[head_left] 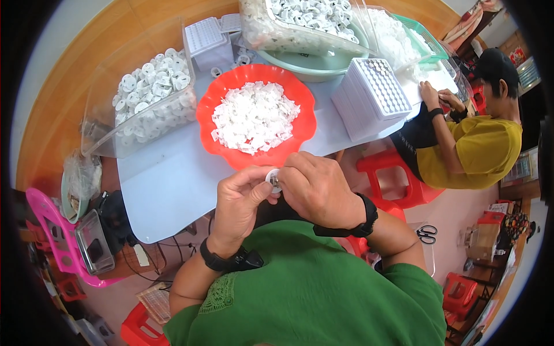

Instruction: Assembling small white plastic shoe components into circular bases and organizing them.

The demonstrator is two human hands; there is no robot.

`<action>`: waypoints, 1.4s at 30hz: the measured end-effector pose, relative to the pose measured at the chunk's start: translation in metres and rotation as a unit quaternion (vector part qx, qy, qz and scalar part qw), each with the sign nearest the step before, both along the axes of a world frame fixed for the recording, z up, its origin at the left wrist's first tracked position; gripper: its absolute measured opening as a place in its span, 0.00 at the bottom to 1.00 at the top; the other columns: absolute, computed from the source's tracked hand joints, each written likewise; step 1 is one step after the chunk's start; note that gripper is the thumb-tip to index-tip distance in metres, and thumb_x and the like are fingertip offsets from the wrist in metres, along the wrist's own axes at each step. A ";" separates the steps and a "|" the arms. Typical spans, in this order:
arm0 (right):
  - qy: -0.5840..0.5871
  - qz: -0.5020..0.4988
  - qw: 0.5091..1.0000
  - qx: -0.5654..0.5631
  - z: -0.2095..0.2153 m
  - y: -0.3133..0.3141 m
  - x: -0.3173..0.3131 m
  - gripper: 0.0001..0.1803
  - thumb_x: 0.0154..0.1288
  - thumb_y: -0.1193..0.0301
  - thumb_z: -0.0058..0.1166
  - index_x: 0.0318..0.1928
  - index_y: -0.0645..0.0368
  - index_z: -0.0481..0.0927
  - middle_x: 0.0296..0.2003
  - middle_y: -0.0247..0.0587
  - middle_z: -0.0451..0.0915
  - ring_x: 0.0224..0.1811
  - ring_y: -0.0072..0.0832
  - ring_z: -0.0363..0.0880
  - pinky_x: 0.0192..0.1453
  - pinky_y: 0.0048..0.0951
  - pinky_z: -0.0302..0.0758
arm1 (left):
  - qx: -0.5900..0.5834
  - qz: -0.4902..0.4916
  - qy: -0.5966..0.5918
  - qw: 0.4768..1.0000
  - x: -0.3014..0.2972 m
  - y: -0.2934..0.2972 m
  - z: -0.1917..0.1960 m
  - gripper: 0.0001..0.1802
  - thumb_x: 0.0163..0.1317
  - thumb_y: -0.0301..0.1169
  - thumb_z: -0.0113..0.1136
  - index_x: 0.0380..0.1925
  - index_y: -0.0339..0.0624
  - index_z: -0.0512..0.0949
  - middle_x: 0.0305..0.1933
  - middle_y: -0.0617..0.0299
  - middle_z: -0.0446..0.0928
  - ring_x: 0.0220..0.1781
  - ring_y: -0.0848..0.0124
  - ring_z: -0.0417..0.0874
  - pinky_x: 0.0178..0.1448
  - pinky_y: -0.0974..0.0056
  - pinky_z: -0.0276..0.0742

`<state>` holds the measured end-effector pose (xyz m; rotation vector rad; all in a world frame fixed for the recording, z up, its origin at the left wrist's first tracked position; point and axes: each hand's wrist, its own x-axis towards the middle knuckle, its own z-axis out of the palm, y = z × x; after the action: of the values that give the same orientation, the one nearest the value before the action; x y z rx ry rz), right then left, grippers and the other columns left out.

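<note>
Between the thumb and fingers of my left hand (241,195) is a small white round plastic part (272,180) with a dark, metallic-looking middle. My right hand (318,189) is closed, its fingertips pressed together at the right side of that part; whatever they pinch is hidden behind the fingers. Both hands meet just in front of a red scalloped bowl (209,118), near the table's front edge. Small flat white pieces (255,115) are heaped inside the bowl.
A clear bin (104,141) of white round parts stands left on the pale table (173,190). Stacked white trays (369,98) stand right, another tray stack (208,49) behind. A filled clear tub (294,37) rests over a green basin (323,66). A co-worker (470,144) sits at right.
</note>
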<state>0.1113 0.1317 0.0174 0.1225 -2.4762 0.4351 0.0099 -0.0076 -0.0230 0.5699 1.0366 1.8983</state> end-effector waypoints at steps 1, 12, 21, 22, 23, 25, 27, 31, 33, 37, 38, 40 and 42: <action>-0.004 0.005 1.000 -0.008 0.001 0.000 0.001 0.10 0.43 0.76 0.57 0.26 0.61 0.69 0.26 0.41 0.69 0.25 0.34 0.73 0.24 0.32 0.70 | -0.001 0.002 0.002 1.000 0.001 0.000 0.000 0.14 0.61 0.25 0.59 0.46 0.31 0.77 0.39 0.57 0.81 0.36 0.73 0.80 0.40 0.69 0.78; -0.006 0.009 0.997 -0.080 -0.004 0.003 0.005 0.08 0.45 0.78 0.56 0.27 0.64 0.70 0.26 0.44 0.72 0.26 0.40 0.74 0.25 0.36 0.70 | -0.015 0.006 0.043 0.999 0.003 0.004 0.000 0.14 0.62 0.27 0.60 0.46 0.29 0.77 0.38 0.57 0.80 0.34 0.73 0.79 0.38 0.69 0.76; -0.061 0.017 0.983 -0.171 -0.005 0.016 0.006 0.07 0.47 0.80 0.58 0.28 0.63 0.73 0.24 0.42 0.73 0.24 0.37 0.74 0.26 0.33 0.70 | -0.039 0.019 0.107 0.993 0.005 0.008 0.004 0.13 0.63 0.24 0.57 0.46 0.29 0.77 0.38 0.57 0.79 0.34 0.73 0.78 0.38 0.69 0.75; -0.088 0.025 0.963 -0.253 -0.006 0.019 0.006 0.08 0.49 0.83 0.58 0.28 0.63 0.73 0.24 0.42 0.73 0.25 0.34 0.74 0.27 0.30 0.70 | -0.037 0.019 0.121 0.992 0.005 0.008 0.006 0.13 0.63 0.24 0.57 0.46 0.29 0.77 0.39 0.56 0.79 0.34 0.73 0.78 0.38 0.69 0.75; -0.087 0.024 0.963 -0.254 -0.006 0.020 0.006 0.08 0.49 0.83 0.58 0.28 0.63 0.73 0.24 0.42 0.73 0.25 0.34 0.74 0.27 0.30 0.70 | -0.034 0.020 0.134 0.990 0.004 0.008 0.006 0.13 0.63 0.24 0.57 0.46 0.29 0.77 0.39 0.55 0.79 0.34 0.73 0.78 0.38 0.70 0.76; -0.153 0.018 0.919 -0.363 -0.006 0.022 0.006 0.08 0.51 0.82 0.61 0.28 0.63 0.73 0.24 0.38 0.75 0.26 0.26 0.75 0.29 0.27 0.70 | -0.042 0.013 0.132 0.990 0.003 0.006 0.005 0.13 0.63 0.24 0.57 0.46 0.29 0.77 0.40 0.54 0.79 0.34 0.73 0.78 0.38 0.70 0.76; -0.159 0.018 0.902 -0.402 -0.007 0.020 0.007 0.07 0.53 0.81 0.61 0.29 0.63 0.74 0.24 0.37 0.75 0.27 0.23 0.74 0.29 0.26 0.70 | -0.051 0.005 0.130 0.990 0.004 0.005 0.005 0.13 0.63 0.24 0.57 0.46 0.29 0.77 0.41 0.53 0.79 0.34 0.73 0.79 0.38 0.70 0.76; -0.192 0.026 0.843 -0.501 -0.006 0.020 0.008 0.07 0.56 0.81 0.60 0.31 0.64 0.74 0.25 0.34 0.75 0.29 0.17 0.73 0.31 0.22 0.71 | -0.043 0.007 0.140 0.989 0.006 0.005 0.006 0.13 0.63 0.25 0.58 0.46 0.28 0.77 0.44 0.53 0.78 0.34 0.73 0.79 0.37 0.70 0.77; -0.199 0.029 0.843 -0.499 -0.006 0.022 0.009 0.07 0.56 0.81 0.60 0.32 0.65 0.74 0.25 0.33 0.75 0.28 0.16 0.73 0.31 0.21 0.71 | -0.040 0.004 0.140 0.989 0.007 0.005 0.006 0.13 0.63 0.25 0.58 0.46 0.28 0.77 0.45 0.52 0.78 0.34 0.73 0.80 0.37 0.70 0.78; -0.184 0.056 0.793 -0.578 -0.003 0.023 0.014 0.08 0.55 0.80 0.61 0.31 0.64 0.73 0.23 0.33 0.74 0.26 0.18 0.72 0.30 0.22 0.70 | -0.036 -0.015 0.076 0.996 0.009 0.005 0.009 0.14 0.63 0.26 0.59 0.46 0.30 0.77 0.44 0.55 0.78 0.35 0.73 0.80 0.37 0.70 0.78; -0.184 0.056 0.793 -0.578 -0.003 0.022 0.015 0.08 0.55 0.80 0.61 0.31 0.64 0.73 0.23 0.33 0.74 0.26 0.18 0.72 0.30 0.22 0.70 | -0.020 -0.022 0.042 0.999 0.009 0.006 0.009 0.13 0.62 0.25 0.58 0.46 0.31 0.77 0.43 0.57 0.78 0.36 0.74 0.80 0.39 0.71 0.79; -0.130 0.079 0.807 -0.571 -0.004 0.020 0.016 0.08 0.56 0.80 0.61 0.32 0.64 0.73 0.24 0.30 0.73 0.26 0.16 0.71 0.29 0.20 0.70 | -0.008 -0.024 0.029 0.999 0.008 0.007 0.008 0.13 0.62 0.25 0.59 0.46 0.31 0.77 0.43 0.57 0.78 0.36 0.74 0.80 0.38 0.71 0.79; -0.150 0.079 0.792 -0.587 -0.001 0.020 0.017 0.08 0.57 0.79 0.60 0.34 0.64 0.74 0.27 0.30 0.74 0.28 0.15 0.72 0.31 0.19 0.70 | 0.004 -0.027 0.014 1.000 0.008 0.007 0.007 0.13 0.62 0.26 0.59 0.46 0.31 0.77 0.43 0.56 0.77 0.36 0.74 0.80 0.38 0.71 0.79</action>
<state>0.1287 0.1513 0.0167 -0.2760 -2.0117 2.0798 0.0179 -0.0006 -0.0158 0.6249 1.0228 1.8526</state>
